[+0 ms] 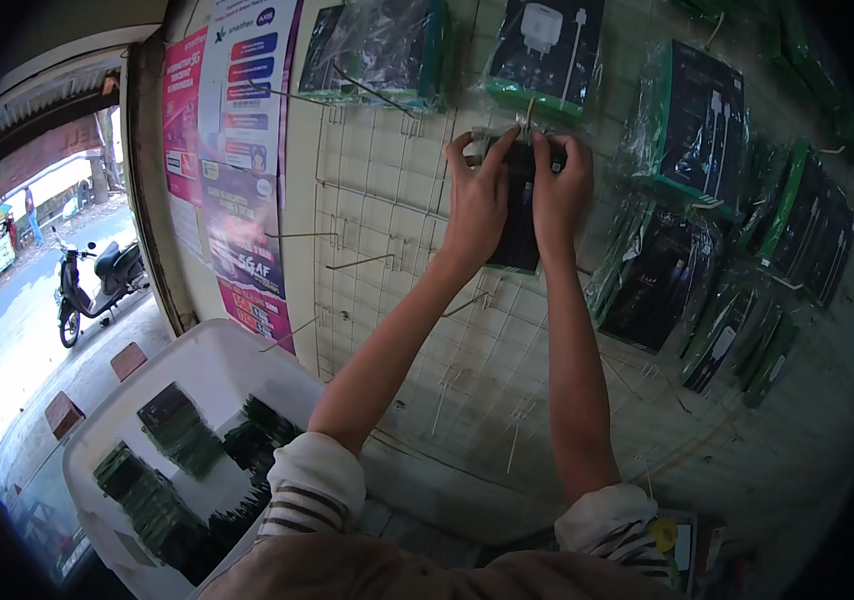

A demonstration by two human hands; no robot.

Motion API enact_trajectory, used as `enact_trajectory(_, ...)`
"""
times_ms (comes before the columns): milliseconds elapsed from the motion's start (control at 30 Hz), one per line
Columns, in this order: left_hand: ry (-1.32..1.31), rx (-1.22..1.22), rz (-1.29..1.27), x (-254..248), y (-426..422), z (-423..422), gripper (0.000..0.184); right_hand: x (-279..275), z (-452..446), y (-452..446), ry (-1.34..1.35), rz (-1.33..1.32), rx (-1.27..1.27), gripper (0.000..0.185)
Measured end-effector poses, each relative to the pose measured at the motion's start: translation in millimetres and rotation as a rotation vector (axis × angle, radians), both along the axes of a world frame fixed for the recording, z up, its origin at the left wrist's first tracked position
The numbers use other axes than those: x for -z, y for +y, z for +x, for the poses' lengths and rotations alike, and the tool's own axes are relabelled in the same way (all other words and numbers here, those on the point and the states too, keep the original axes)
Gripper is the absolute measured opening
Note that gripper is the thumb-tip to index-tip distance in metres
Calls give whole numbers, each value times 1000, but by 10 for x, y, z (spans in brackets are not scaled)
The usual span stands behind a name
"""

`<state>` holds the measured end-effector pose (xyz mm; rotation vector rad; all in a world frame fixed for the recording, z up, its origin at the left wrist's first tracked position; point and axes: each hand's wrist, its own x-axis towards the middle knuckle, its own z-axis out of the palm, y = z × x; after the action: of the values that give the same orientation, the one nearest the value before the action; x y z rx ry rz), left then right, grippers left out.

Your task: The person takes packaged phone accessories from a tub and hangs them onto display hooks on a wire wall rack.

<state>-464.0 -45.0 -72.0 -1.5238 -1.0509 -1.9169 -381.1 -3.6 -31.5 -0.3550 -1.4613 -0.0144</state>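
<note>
Both my hands are raised to the wire grid rack (417,205) on the wall. Between them is a dark boxed package (517,232) with a green lower edge, hanging upright just under a hook. My left hand (477,195) grips its upper left side, fingers bent at the top edge. My right hand (561,190) grips the upper right side, its fingertips close to the left ones. My fingers hide the package's top and the place where it meets the hook. Directly above hangs a plastic-wrapped charger box (545,50).
More wrapped cable boxes (702,130) hang at the right, and others (377,50) at the upper left. Bare hooks (362,262) stick out from the grid. A white bin (237,350) with stacked green-black packages (182,430) stands lower left. Posters (242,150) cover the wall; a scooter (97,280) is outside.
</note>
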Motion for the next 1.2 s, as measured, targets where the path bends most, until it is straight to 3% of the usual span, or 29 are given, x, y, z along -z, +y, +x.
enact_trajectory(267, 55, -149, 1, 93, 355, -52, 50, 222, -124, 458, 58, 167, 359, 24)
enact_trajectory(500, 94, -256, -80, 203, 367, -88, 57, 342, -107, 417, 7, 152, 250, 31)
enact_trajectory(633, -11, -126, -188, 373, -115, -16, 63, 517, -17, -41, 42, 153, 210, 42)
enact_trajectory(700, 1, -48, -136, 527, -619, 19, 60, 717, 51, -512, 38, 115, -75, 37)
enact_trajectory(833, -214, -76, -113, 1244, -1646, 34, 40, 1498, 212, -1482, -339, 10, -559, 20)
enact_trajectory(900, -385, -200, -187, 1779, -2083, -3, 29, 1991, 87, -1827, -472, 4, -763, 16)
enact_trajectory(967, -628, -303, -381, 2324, -2568, -58, 24, 2608, -178, -2117, -591, -222, -993, 13)
enact_trajectory(1033, -901, -437, -466, 3015, -3056, -72, 21, 3135, -407, -2323, -713, -333, -1141, 13)
enact_trajectory(1100, -1016, -625, -477, 3554, -3545, 22, 20, 3600, -557, -2458, -839, -427, -1249, 13)
enact_trajectory(1133, -1091, -759, -501, 3696, -3744, 75, 20, 3811, -621, -2503, -928, -430, -1280, 12)
enact_trajectory(1200, -1195, -798, -443, 3798, -4038, 163, 19, 4009, -751, -2619, -1025, -419, -1341, 11)
